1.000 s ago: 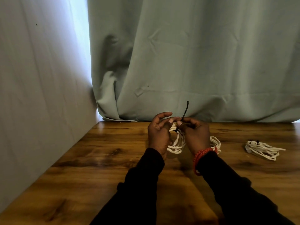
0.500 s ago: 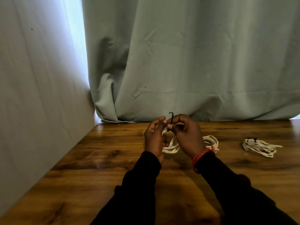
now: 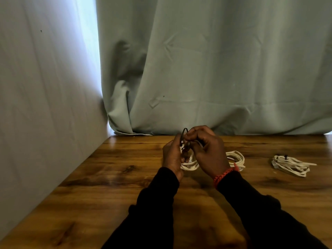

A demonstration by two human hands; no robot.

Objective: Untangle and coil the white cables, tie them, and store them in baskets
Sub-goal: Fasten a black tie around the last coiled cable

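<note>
Left hand (image 3: 172, 156) curled round a coil of white cable (image 3: 190, 163), gripping it from the left side, fingertips hidden behind the loops. Right hand (image 3: 209, 151) closed in a pinch on a thin black tie (image 3: 184, 134), arched in a small loop just above and to the left of the pinch. Lower run of the tie lost in shadow between the two hands; whether it already circles the coil cannot be told. Held coil mostly covered by both palms, only its lower loops showing beneath the grip, raised slightly off or resting on the wooden table (image 3: 111, 177) — unclear which. More white loops (image 3: 236, 158) just right of the right hand, partly hidden by the wrist and its red bracelet (image 3: 224, 176); separate coil or same cable, cannot tell. Well apart to the right of the grip, a tied white bundle (image 3: 291, 164) flat on the table, with two small dark specks at its far edge, too small to identify. Both forearms in dark sleeves (image 3: 154, 203), cut off by the bottom edge.
</note>
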